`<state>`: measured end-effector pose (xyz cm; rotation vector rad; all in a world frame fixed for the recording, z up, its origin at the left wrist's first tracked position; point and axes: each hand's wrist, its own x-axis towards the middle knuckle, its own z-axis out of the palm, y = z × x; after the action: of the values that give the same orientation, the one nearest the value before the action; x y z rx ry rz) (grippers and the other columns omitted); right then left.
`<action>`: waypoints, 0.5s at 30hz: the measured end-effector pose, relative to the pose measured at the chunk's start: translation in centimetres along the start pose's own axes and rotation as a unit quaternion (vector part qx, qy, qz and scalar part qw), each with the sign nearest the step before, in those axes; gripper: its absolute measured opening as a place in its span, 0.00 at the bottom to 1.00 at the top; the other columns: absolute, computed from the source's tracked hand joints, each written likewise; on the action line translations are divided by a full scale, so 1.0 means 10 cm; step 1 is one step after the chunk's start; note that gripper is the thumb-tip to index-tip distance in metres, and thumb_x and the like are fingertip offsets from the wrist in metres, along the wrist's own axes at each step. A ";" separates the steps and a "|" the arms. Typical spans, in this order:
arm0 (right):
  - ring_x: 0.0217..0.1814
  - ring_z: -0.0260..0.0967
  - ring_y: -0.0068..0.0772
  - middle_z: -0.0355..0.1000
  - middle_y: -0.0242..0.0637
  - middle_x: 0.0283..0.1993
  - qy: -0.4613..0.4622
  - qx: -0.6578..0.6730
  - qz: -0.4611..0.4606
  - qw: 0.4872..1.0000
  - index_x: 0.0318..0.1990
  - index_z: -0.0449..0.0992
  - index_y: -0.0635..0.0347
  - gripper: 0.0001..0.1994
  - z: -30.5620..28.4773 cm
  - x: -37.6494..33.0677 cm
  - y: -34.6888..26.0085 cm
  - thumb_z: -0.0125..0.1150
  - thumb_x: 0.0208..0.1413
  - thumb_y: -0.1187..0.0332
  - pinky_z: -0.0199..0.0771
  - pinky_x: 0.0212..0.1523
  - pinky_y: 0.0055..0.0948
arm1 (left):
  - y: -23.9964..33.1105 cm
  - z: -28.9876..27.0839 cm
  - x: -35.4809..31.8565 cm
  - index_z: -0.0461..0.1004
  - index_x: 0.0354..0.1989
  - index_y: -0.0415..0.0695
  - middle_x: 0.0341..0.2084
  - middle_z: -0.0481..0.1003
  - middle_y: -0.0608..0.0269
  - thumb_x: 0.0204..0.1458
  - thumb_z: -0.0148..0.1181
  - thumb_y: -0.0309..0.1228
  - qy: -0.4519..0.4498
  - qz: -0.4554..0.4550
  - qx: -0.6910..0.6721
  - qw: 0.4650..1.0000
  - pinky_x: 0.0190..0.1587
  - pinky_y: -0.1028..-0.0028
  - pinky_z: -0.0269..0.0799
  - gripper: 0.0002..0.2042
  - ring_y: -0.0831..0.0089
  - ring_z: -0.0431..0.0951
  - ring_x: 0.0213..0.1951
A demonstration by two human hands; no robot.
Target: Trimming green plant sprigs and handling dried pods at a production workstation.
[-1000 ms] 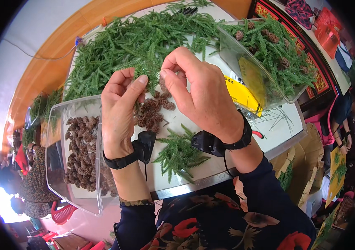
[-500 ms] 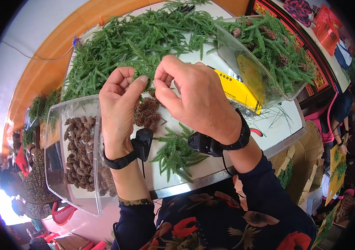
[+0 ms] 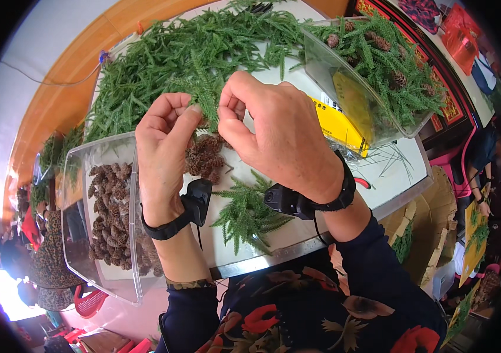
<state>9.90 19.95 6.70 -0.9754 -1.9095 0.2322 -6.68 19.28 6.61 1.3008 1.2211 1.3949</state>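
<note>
Between the thumb and fingers of my left hand [image 3: 161, 150] is the base of a green artificial pine sprig [image 3: 206, 94], its needles pointing up and away from me. Close beside it, my right hand [image 3: 283, 135] is pinched closed; whatever lies between those fingertips is hidden or too thin to name. Brown pinecones [image 3: 204, 157] lie in a small cluster on the table below the hands. Nearer to me, a fan of green pine sprigs [image 3: 246, 216] rests between my two wrists.
A large pile of pine sprigs [image 3: 162, 65] covers the far table [image 3: 315, 238]. At left stands a clear bin [image 3: 139, 217] of pinecones; at far right, a clear bin [image 3: 344, 82] of sprigs with cones. Yellow packaging [image 3: 341, 126], thin wires [image 3: 396, 160] and a red-handled tool [image 3: 362, 183] lie right.
The sprig in my left hand now stands more upright and shows more between the hands. Both hands have shifted only slightly.
</note>
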 end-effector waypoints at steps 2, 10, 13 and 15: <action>0.22 0.70 0.42 0.70 0.37 0.20 -0.004 0.003 0.002 1.000 0.28 0.69 0.59 0.04 -0.01 0.00 0.00 0.59 0.46 0.73 0.67 0.25 0.35 | -0.01 -0.01 0.00 0.72 0.39 0.39 0.24 0.71 0.73 0.52 0.57 0.24 -0.004 -0.001 0.010 1.000 0.25 0.86 0.56 0.07 0.89 0.64 0.23; 0.23 0.71 0.43 0.71 0.39 0.20 -0.025 -0.004 0.024 0.999 0.28 0.69 0.60 0.05 0.00 0.00 -0.02 0.60 0.46 0.73 0.69 0.24 0.34 | -0.01 -0.04 -0.01 0.71 0.37 0.41 0.21 0.66 0.77 0.52 0.53 0.25 -0.036 -0.022 -0.011 0.999 0.24 0.85 0.53 0.05 0.89 0.61 0.22; 0.22 0.72 0.43 0.71 0.40 0.20 -0.020 0.001 0.017 1.000 0.28 0.69 0.61 0.05 0.00 0.00 0.00 0.60 0.46 0.74 0.69 0.24 0.34 | 0.02 0.00 -0.01 0.71 0.36 0.41 0.20 0.66 0.78 0.53 0.53 0.26 -0.033 -0.025 -0.048 0.998 0.23 0.85 0.52 0.05 0.90 0.60 0.22; 0.22 0.72 0.43 0.71 0.40 0.20 -0.018 0.003 0.014 1.000 0.28 0.69 0.61 0.05 -0.01 0.00 0.01 0.60 0.46 0.74 0.69 0.23 0.34 | 0.03 0.02 -0.01 0.71 0.36 0.42 0.20 0.66 0.78 0.53 0.53 0.27 -0.032 -0.026 -0.067 0.997 0.23 0.85 0.51 0.04 0.90 0.60 0.21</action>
<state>10.02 20.05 6.69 -1.0010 -1.9281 0.2728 -6.50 19.17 6.89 1.2036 1.0915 1.3642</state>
